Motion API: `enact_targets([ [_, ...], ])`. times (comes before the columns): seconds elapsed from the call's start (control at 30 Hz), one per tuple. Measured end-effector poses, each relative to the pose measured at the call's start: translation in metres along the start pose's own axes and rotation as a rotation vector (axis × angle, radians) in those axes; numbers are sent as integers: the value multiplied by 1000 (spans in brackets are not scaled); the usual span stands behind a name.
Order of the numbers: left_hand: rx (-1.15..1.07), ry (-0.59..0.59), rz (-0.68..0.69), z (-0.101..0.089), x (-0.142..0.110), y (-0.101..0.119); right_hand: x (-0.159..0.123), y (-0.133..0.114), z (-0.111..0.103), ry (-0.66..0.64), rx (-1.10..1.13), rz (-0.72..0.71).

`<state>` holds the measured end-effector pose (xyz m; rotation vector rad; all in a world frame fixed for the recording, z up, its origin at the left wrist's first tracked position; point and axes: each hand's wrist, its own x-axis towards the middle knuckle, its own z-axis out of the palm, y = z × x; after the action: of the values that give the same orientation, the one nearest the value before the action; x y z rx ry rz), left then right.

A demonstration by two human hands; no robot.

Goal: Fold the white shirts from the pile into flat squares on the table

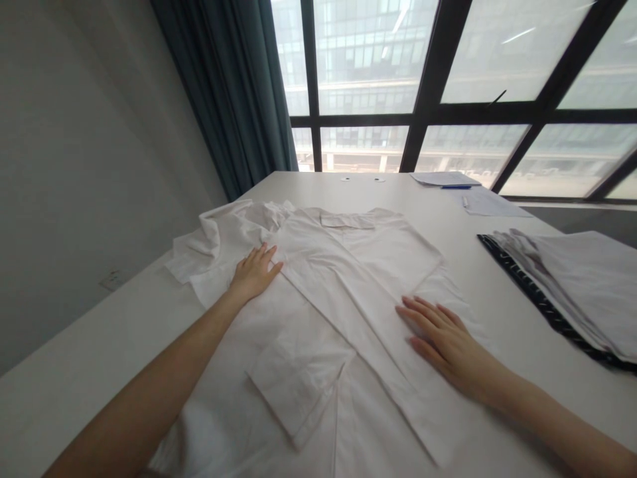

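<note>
A white collared shirt (343,292) lies spread on the white table, its collar toward the window. Its sleeves are folded inward across the body, and one cuff (303,385) rests near the middle. My left hand (255,271) lies flat on the shirt's left shoulder, fingers stretched out. On the right side of the body, my right hand (438,335) rests palm down with its fingers extended. Neither hand grips the cloth. Beyond my left hand sits a crumpled heap of white cloth (213,232), touching the shirt's left edge.
Folded white garments (587,279) are stacked at the right, with a black patterned cloth (542,312) under them. Papers (442,178) and a blue pen (455,187) lie at the table's far right. A blue curtain (233,86) and a window stand behind, a wall at left.
</note>
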<state>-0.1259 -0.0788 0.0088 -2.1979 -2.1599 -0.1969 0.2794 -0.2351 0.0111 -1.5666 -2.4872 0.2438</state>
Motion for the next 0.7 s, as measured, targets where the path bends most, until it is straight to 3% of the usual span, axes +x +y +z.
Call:
enact_targets([
  [0.3, -18, 81, -57, 3, 1, -2, 3, 27, 5, -50, -166, 174],
  [0.53, 25, 99, 4, 6, -8, 5, -7, 27, 8, -53, -209, 134],
  [0.7, 55, 96, 50, 3, -11, 1, -11, 24, -14, -140, -137, 85],
])
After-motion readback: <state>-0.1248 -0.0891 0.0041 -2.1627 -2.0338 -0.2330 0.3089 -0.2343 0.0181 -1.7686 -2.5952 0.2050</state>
